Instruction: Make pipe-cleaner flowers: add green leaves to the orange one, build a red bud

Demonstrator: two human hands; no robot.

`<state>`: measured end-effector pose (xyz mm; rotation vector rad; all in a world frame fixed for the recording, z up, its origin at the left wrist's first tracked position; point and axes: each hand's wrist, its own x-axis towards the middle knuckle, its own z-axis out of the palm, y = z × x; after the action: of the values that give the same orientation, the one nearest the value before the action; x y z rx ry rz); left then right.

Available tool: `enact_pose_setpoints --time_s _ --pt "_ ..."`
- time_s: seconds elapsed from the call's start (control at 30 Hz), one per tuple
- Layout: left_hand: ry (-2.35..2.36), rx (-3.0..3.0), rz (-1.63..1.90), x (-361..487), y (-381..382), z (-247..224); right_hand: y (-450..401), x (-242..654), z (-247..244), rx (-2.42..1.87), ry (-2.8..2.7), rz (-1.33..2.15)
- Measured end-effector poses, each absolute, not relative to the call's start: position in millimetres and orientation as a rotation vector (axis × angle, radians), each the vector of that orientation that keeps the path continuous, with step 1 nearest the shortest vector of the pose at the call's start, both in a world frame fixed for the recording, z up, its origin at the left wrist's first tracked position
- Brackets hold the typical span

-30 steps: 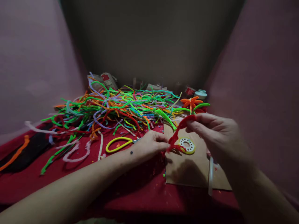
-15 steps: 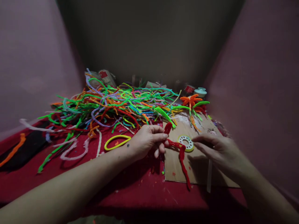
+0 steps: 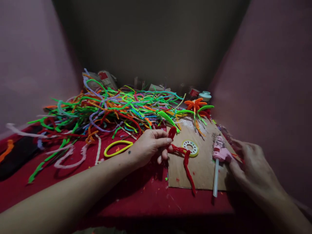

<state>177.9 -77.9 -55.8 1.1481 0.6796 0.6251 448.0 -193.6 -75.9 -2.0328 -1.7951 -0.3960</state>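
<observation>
My left hand pinches a red fuzzy stem, whose looped tip stands above the fingers while its loose end hangs down to the right over the cardboard. Beside the pink glue gun, my right hand has its fingers apart around the handle side; whether they touch it is hard to see. A clear glue stick sticks out from the gun toward me. Between the hands, a white disc with holes and a yellow rim lies on the cardboard.
A large tangled pile of coloured fuzzy stems covers the back left. Left of the cardboard is a yellow loop on the red cloth. An orange flower and a pale blue-green jar stand at the back right.
My right hand has moved right, from beside the disc to the glue gun, which now shows. My left hand still holds the red stem. The view has shifted slightly.
</observation>
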Motion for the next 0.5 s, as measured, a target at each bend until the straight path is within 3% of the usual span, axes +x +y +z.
enact_pose_setpoints --time_s 0.3,0.5 --pt "0.676 1.164 0.637 177 -78 -57 -192 461 -98 -2.316 -1.844 -0.477" --pt "0.629 1.147 0.686 177 -78 -56 -197 461 -86 -1.973 -1.659 -0.411"
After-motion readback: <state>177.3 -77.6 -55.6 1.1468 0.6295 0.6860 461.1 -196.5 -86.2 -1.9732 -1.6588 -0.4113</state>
